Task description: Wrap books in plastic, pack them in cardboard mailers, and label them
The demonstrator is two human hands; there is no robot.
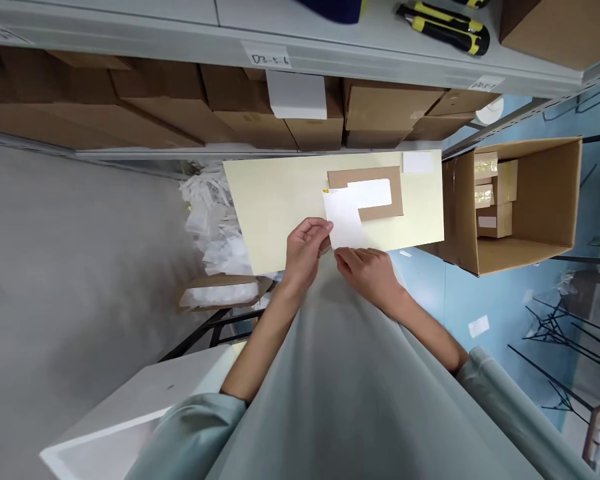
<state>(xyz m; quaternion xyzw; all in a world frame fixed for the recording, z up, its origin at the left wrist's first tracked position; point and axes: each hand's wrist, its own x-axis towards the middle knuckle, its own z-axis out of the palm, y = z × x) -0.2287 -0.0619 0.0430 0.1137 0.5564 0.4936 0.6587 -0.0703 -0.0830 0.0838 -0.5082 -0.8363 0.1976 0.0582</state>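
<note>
A white paper label (344, 217) with a small yellow mark at its upper left corner is held over the front edge of a pale yellow board (275, 200). My left hand (307, 247) pinches its left edge between thumb and fingers. At the lower edge, the curled fingers of my right hand (367, 272) grip the same label. Behind it lies a flat brown cardboard box (395, 190) with a white label (373, 193) on top, partly covered by the paper. Another white slip (418, 162) rests at the board's far right corner.
An open carton (530, 257) with several small boxes stands on the right. Cardboard boxes (395, 110) fill the shelf beyond the board, and utility knives (445, 27) lie on the upper shelf. White crumpled plastic (215, 213) hangs at the left. A white bin (125, 407) stands lower left.
</note>
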